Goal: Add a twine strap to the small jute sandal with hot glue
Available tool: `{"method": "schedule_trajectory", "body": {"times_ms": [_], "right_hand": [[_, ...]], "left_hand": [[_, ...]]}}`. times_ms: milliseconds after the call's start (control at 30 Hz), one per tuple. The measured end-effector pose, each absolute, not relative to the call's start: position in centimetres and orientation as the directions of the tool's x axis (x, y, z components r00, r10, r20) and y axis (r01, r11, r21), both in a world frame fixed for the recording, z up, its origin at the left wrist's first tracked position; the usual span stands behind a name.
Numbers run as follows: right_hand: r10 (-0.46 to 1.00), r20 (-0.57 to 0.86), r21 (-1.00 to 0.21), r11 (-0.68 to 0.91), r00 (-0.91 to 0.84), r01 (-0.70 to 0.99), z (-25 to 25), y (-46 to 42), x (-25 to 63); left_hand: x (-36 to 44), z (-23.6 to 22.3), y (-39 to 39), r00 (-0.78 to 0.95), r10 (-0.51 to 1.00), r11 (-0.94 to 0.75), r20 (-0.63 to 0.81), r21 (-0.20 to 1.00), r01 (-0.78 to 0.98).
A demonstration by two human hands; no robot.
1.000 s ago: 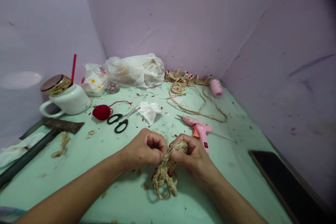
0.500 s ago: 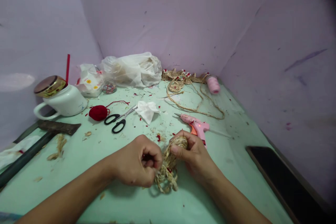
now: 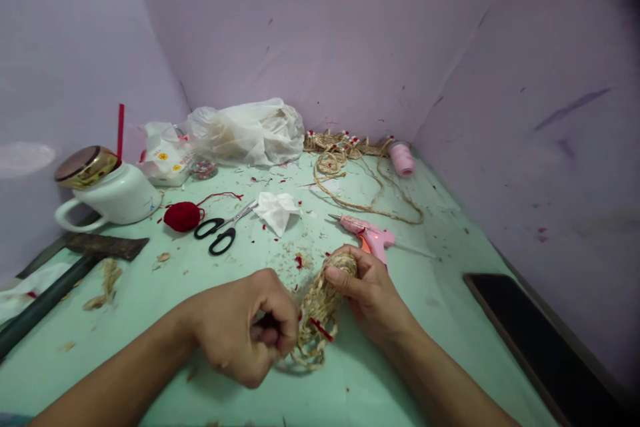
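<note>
My right hand [image 3: 373, 290] is wrapped round a bundle of braided straw cord [image 3: 320, 297], thumb on top. Loose loops hang from the bundle's lower end towards the table. A short piece of red yarn [image 3: 321, 329] lies across the braids near the bottom. Just left of the bundle, my left hand [image 3: 250, 327] is closed with thumb and forefinger pinched together; what is between them is hidden. Beyond my right hand lies a pink glue gun [image 3: 367, 230], its nozzle pointing left. Black-handled scissors [image 3: 223, 233] lie past my left hand, beside a white tissue [image 3: 277, 213].
A red yarn ball [image 3: 183, 216], a white mug [image 3: 117, 197] and a hammer [image 3: 105, 246] are at the left. A plastic bag [image 3: 250, 130], coiled rope [image 3: 333, 153] and pink thread spool [image 3: 402, 159] line the back. A dark phone [image 3: 520, 327] lies at the right.
My left hand has moved a little left and down. More of the bundle now shows, and the red yarn across it is plainer. My right hand keeps its hold.
</note>
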State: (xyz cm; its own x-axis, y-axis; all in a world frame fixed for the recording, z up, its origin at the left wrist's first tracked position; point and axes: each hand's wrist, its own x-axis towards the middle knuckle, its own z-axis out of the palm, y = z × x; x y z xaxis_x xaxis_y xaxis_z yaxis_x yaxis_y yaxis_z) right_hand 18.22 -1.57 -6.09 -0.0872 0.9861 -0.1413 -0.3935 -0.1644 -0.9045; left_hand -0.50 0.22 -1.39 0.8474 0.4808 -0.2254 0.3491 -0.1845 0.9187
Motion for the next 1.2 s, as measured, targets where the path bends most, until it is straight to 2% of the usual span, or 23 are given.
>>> {"method": "schedule_trajectory", "body": {"times_ms": [133, 267, 333, 433, 567, 633, 733, 800, 900, 967, 1033, 1100, 1167, 1200], "right_hand": [[0.984, -0.152, -0.903, -0.177, -0.094, -0.392, -6.1, -1.5, 18.2], [0.98, -0.177, -0.879, -0.197, -0.087, -0.434, -6.0, -1.5, 18.1], [0.977, -0.198, -0.859, -0.21, -0.075, -0.467, -5.8, -1.4, 18.1], [0.97, -0.227, -0.843, -0.239, -0.083, -0.481, -5.5, -1.4, 18.1], [0.971, -0.228, -0.839, -0.235, -0.076, -0.491, -5.4, -1.4, 18.1], [0.974, -0.22, -0.832, -0.214, -0.05, -0.512, -5.5, -1.4, 18.2], [0.98, -0.198, -0.818, -0.161, 0.007, -0.553, -5.6, -1.3, 18.3], [0.982, -0.182, -0.812, -0.127, 0.04, -0.57, -5.7, -1.3, 18.2], [0.981, -0.175, -0.81, -0.098, 0.079, -0.579, -5.9, -1.3, 17.8], [0.979, -0.176, -0.819, -0.09, 0.099, -0.567, -6.0, -1.4, 17.6], [0.978, -0.167, -0.852, -0.078, 0.127, -0.517, -6.1, -1.5, 17.6], [0.977, -0.114, -0.931, -0.042, 0.181, -0.362, -6.0, -1.8, 17.9], [0.974, 0.051, -0.997, 0.064, 0.221, -0.051, -5.8, -2.0, 18.4], [0.965, 0.177, -0.979, 0.152, 0.194, 0.136, -5.6, -2.1, 18.6]], "left_hand": [[-0.5, -2.0, 0.7, 0.787, 0.577, 0.006, -0.219, 0.965, 0.264], [0.0, -2.5, 0.9, 0.617, 0.76, 0.199, -0.202, 0.977, 0.074], [0.5, -2.6, 0.8, 0.487, 0.857, 0.169, -0.166, 0.985, 0.039], [1.1, -2.6, 0.8, 0.261, 0.958, 0.089, -0.122, 0.987, 0.133], [0.9, -2.8, 1.0, 0.101, 0.993, 0.031, -0.055, 0.974, 0.223], [0.6, -2.9, 1.1, 0.142, 0.988, 0.026, -0.057, 0.976, 0.214], [0.3, -2.8, 0.9, 0.39, 0.919, -0.025, -0.059, 0.978, 0.205], [0.5, -2.8, 0.5, 0.501, 0.863, -0.078, -0.07, 0.961, 0.267], [1.1, -3.1, -0.1, 0.467, 0.883, -0.137, -0.055, 0.919, 0.368], [1.3, -3.4, -0.3, 0.434, 0.901, -0.216, 0.029, 0.896, 0.388], [1.2, -3.8, -0.2, 0.437, 0.887, -0.34, 0.148, 0.85, 0.403], [1.0, -4.2, 0.0, 0.454, 0.86, -0.436, 0.234, 0.799, 0.414], [0.6, -4.4, 0.2, 0.452, 0.848, -0.474, 0.277, 0.777, 0.413], [0.5, -4.6, 0.2, 0.448, 0.845, -0.483, 0.292, 0.775, 0.407]]}}
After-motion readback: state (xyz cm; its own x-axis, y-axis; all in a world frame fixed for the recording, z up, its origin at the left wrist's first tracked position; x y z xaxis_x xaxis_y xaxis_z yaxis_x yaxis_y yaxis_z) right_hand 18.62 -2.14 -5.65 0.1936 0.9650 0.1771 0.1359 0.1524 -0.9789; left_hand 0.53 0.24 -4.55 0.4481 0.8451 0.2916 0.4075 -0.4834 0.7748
